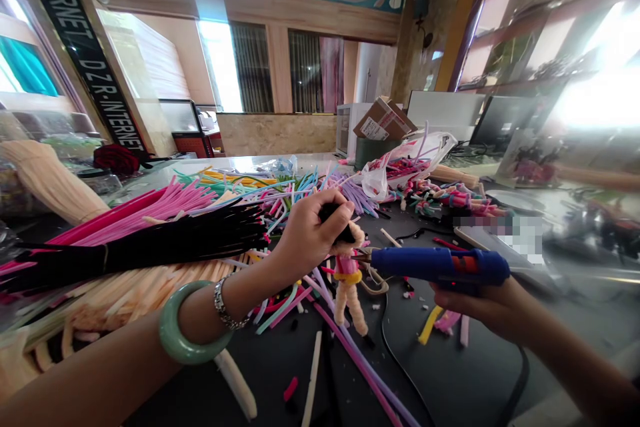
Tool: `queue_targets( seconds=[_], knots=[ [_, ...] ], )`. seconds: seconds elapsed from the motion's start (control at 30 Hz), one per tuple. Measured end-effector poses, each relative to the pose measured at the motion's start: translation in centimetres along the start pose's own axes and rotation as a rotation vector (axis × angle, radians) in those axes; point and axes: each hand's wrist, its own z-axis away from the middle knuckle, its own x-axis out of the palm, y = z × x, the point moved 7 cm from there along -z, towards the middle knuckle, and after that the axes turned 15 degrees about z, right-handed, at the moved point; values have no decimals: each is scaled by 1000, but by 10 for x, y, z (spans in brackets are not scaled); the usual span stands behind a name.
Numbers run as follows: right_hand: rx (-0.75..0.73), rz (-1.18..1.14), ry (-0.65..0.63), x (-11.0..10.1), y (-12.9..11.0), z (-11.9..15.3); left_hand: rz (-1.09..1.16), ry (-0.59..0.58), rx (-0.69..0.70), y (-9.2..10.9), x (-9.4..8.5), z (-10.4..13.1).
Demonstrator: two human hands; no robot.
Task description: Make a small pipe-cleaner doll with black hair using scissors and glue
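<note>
In the head view, the left hand (313, 230) is closed round the black-haired head of a small pipe-cleaner doll (347, 280), holding it up above the dark table (270, 373) so that the legs hang down and the pink and yellow body faces the tool, probably to keep it steady and exposed. The right hand (480, 310) grips a blue glue gun (440, 265) by its handle, level, with its nozzle at the doll's upper body from the side; whether the tip touches cannot be told. Coming at it sideways likely spares the left fingers, though they sit close to a nozzle that may be hot. A black cord (387, 340) runs over the table below the gun and could drag on loose scraps. Beyond the left forearm lies a bundle of black stems (185, 240), with pink stems (150, 213) behind it; purple stems (350, 353) cross beneath the doll, crowding the spot under it. Farther back stand a plastic bag (415, 157) and a cardboard box (384, 121), both out of the way.
</note>
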Motion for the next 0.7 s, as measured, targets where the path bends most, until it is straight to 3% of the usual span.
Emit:
queue_targets(
  seconds=[0.7],
  knots=[
    [18, -211, -6, -2, 6, 0, -20, -26, 81, 1, -3, -2]
  ],
)
